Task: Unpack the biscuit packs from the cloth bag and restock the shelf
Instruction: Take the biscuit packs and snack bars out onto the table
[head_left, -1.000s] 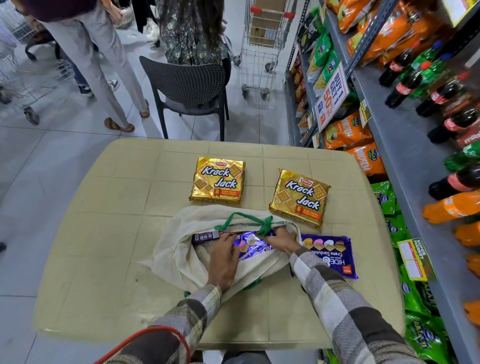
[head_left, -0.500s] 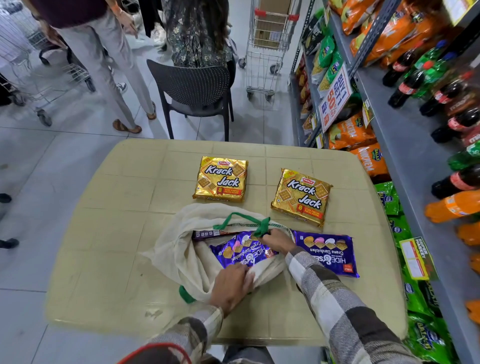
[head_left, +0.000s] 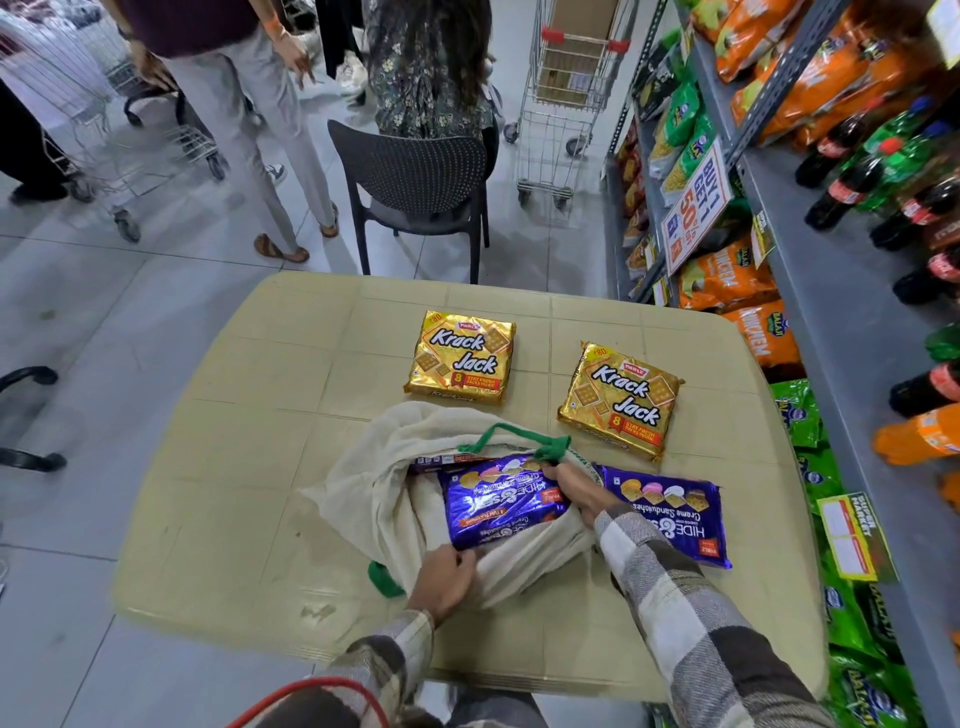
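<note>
A cream cloth bag (head_left: 395, 467) with green handles lies open on the beige table (head_left: 249, 467). A purple Hide & Seek biscuit pack (head_left: 498, 509) shows in its mouth, with another pack's edge (head_left: 441, 460) behind it. My right hand (head_left: 576, 491) grips that purple pack at its right end. My left hand (head_left: 441, 582) pinches the bag's near edge. A second purple pack (head_left: 670, 509) lies on the table right of the bag. Two gold Krack Jack packs (head_left: 462, 356) (head_left: 621, 400) lie farther back.
A grey shelf unit (head_left: 831, 322) with snack bags and soft-drink bottles runs along the right. A dark chair (head_left: 415, 187) with a seated person stands beyond the table. A shopping trolley (head_left: 566, 104) and standing people fill the aisle behind.
My left hand came out of the bag's mouth and moved back to the bag's near edge. The purple pack has slid further out into view.
</note>
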